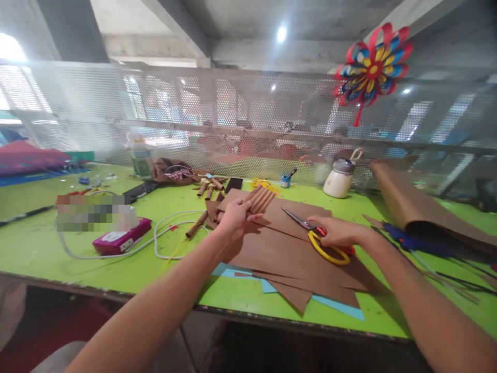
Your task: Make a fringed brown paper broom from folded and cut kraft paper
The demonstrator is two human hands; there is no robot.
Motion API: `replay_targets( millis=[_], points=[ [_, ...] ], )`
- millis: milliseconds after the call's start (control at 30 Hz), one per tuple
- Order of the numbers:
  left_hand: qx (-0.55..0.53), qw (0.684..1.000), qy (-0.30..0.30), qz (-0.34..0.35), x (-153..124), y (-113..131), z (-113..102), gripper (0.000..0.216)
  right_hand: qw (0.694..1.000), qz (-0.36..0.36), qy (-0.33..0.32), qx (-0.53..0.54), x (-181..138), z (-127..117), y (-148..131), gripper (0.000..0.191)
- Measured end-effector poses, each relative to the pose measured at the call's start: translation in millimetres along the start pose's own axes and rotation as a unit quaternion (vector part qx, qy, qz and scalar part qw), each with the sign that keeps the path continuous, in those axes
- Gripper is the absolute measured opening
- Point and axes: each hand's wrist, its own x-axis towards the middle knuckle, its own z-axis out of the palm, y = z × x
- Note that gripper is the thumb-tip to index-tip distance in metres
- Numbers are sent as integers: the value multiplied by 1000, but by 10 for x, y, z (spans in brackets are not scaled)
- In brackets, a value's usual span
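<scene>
My left hand (235, 220) pinches a small piece of pleated brown paper (261, 201), its folds running lengthwise, above the sheets. To its right, my right hand (336, 229) is closed on the scissors (326, 250) at their handles, which are yellow with some red. The blades are together or nearly so and point to the upper left, low over the paper. Beneath both hands lies a loose stack of brown paper sheets (267, 254), with light blue sheets (339, 306) showing under its front edge.
Rolled brown paper tubes (197, 224) lie left of the stack. Farther left are a magenta box (122, 236) and a white cable (156, 243). A cream flask (337, 178) stands at the back, beside a large curled brown sheet (430, 199). A paper flower (373, 70) hangs above.
</scene>
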Motion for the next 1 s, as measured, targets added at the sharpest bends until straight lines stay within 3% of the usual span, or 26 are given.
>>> replay_targets(
  millis=[133, 267, 400, 567, 633, 800, 1000],
  points=[
    [-26, 998, 0, 58, 68, -40, -45, 4, 1000, 15, 12, -13, 47, 71, 11, 69],
    [-52, 996, 17, 75, 67, -24, -59, 7, 999, 40, 18, 11, 57, 32, 59, 50],
    [-82, 992, 32, 87, 29, 19, -41, 9, 981, 43, 67, 179, -7, -64, 58, 40],
    [-101, 991, 48, 73, 21, 27, -28, 9, 919, 17, 91, 383, -61, -17, -191, 41],
    [-113, 989, 50, 78, 27, 23, -30, 8, 918, 5, 93, 385, -34, 56, -304, 43],
    [-118, 990, 40, 60, 29, 16, -26, 5, 951, -44, 76, 297, 88, 223, -407, 53],
    [-120, 990, 48, 61, -30, -37, 83, 4, 954, -85, 119, 260, 63, 259, -522, 50]
  ],
)
